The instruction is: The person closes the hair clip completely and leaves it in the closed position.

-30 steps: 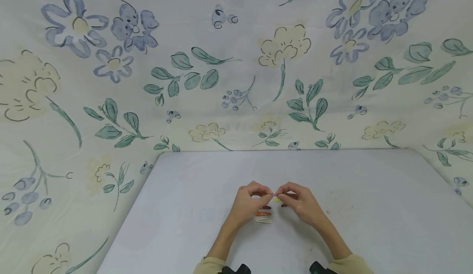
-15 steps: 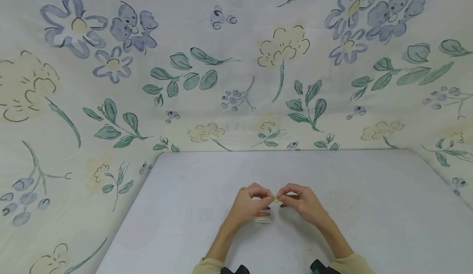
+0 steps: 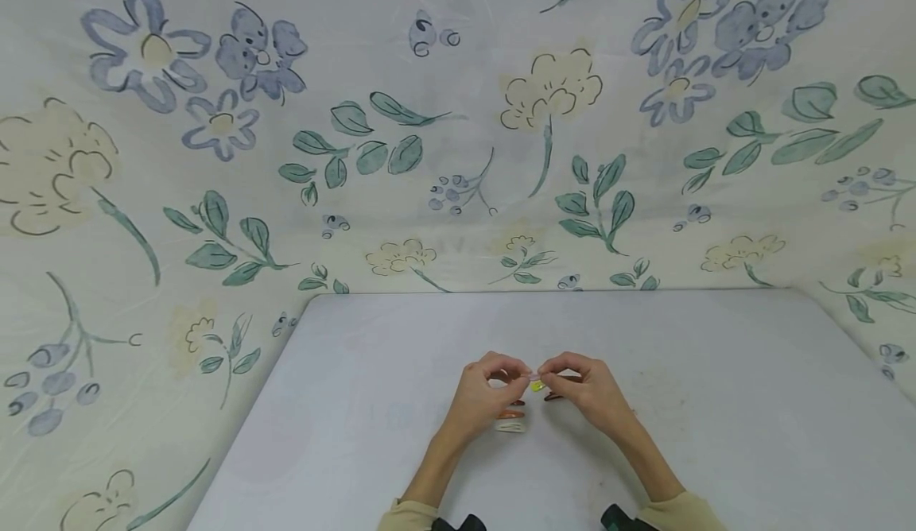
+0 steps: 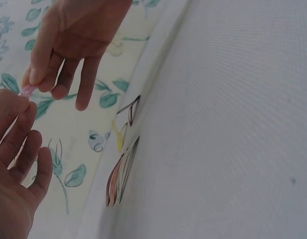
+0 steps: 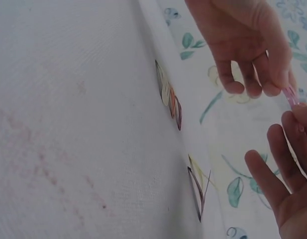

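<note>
My left hand (image 3: 481,394) and right hand (image 3: 588,397) meet fingertip to fingertip above the white table. Between them they pinch a short pink bundle of thin strands (image 4: 27,90), one end in each hand; the fingertips cover both ends. The other fingers are loosely spread in the wrist views. Just below the fingertips lies a yellow looped strand (image 3: 537,386), with a dark brown one (image 3: 553,396) to its right. Under the left hand are an orange bundle (image 3: 511,415) and a whitish bundle (image 3: 510,428), plus a dark reddish one (image 5: 179,113) partly covered in the head view.
The white table (image 3: 386,340) runs back to a cloth hanging (image 3: 458,229) printed with flowers and leaves. Faint reddish specks (image 5: 44,159) mark the tabletop. Dark wrist devices (image 3: 460,522) show at the bottom edge of the head view.
Half a second ago the fingertips were closer together and the pink bundle barely showed. Now the hands have parted slightly, with a short stretch of pink visible between them.
</note>
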{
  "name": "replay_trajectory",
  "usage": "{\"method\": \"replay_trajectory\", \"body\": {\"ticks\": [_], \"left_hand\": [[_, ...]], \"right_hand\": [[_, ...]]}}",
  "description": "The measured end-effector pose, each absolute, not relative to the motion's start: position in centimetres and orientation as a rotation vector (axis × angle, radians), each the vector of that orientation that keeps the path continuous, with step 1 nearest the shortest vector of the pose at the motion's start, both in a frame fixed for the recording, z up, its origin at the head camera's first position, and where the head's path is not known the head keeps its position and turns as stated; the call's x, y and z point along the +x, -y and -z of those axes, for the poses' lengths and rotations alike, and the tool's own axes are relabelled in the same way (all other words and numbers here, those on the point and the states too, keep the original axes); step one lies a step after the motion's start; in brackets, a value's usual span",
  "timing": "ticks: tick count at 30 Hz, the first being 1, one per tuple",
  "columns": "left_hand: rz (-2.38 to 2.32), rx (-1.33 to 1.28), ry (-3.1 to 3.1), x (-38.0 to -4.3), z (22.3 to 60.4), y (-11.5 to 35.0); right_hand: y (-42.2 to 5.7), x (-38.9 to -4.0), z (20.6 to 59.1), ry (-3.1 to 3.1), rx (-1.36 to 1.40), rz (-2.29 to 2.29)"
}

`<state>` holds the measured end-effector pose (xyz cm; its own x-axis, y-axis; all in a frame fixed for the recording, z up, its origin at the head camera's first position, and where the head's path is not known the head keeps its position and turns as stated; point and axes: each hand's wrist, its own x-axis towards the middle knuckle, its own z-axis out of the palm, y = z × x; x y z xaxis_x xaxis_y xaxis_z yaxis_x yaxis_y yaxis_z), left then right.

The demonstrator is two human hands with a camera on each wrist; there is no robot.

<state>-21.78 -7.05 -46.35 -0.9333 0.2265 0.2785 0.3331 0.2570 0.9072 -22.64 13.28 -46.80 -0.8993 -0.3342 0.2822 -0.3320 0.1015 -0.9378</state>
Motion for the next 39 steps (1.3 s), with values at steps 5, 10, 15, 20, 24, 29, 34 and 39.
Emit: {"method": "replay_trajectory", "body": {"ticks": [5, 10, 15, 20, 24, 29, 34, 39], "left_hand": [[1.768, -0.506, 2.414, -21.9, 46.4, 6.9], [1.726, -0.498, 2.385, -22.0, 46.4, 6.7], [1.675, -0.513, 2.356, -22.0, 46.4, 6.6], [1.648, -0.537, 2.342, -22.0, 46.5, 6.5], [1.636, -0.531, 2.335, -22.0, 46.5, 6.5], [1.608, -0.504, 2.354, -22.0, 46.6, 6.5], [1.598, -0.5, 2.374, -21.9, 46.5, 6.5], [1.583, -0.517, 2.366, -22.0, 46.6, 6.6]], "right_hand": [[-13.2, -22.6, 46.7, -2.325, -0.667, 2.01], [-13.1, -22.5, 46.5, -2.362, -0.602, 2.011], [-12.8, -22.3, 46.4, -2.366, -0.549, 2.009], [-12.4, -22.2, 46.4, -2.329, -0.469, 1.985], [-12.2, -22.3, 46.4, -2.294, -0.375, 1.965], [-12.2, -22.2, 46.2, -2.312, -0.354, 1.941], [-12.3, -22.2, 46.3, -2.361, -0.398, 1.911], [-12.2, -22.1, 46.2, -2.403, -0.422, 1.893]]}}
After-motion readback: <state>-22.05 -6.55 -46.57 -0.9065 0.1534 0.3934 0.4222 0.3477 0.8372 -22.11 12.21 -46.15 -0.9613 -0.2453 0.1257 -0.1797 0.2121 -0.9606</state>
